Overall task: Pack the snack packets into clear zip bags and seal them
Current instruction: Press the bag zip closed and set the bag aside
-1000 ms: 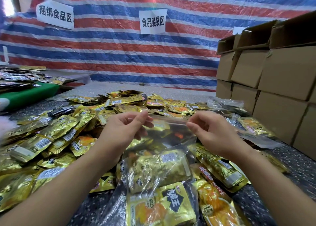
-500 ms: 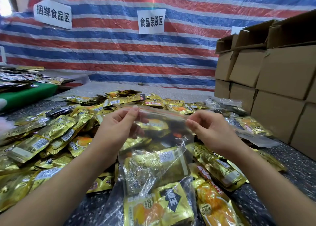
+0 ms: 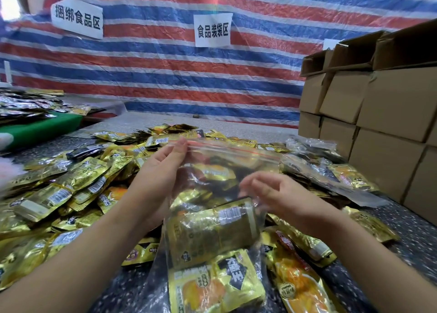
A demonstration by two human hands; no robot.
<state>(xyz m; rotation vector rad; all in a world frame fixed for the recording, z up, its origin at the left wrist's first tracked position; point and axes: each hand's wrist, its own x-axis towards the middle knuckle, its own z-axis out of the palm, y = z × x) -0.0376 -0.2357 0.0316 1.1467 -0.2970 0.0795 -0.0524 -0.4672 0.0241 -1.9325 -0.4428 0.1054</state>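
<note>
Seemingly mid-sealing, the left hand point(image 3: 163, 168) pinches the zip strip of a clear zip bag point(image 3: 212, 208) holding gold snack packets point(image 3: 212, 230) above the counter point(image 3: 416, 239), the right hand point(image 3: 279, 194) loosely spread beside it; next, press along the strip

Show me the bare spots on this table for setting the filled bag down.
Bare speckled table lies beyond the loose snack packets, toward the striped tarp. A smaller patch sits near right, below the cardboard boxes. The middle is crowded.
</note>
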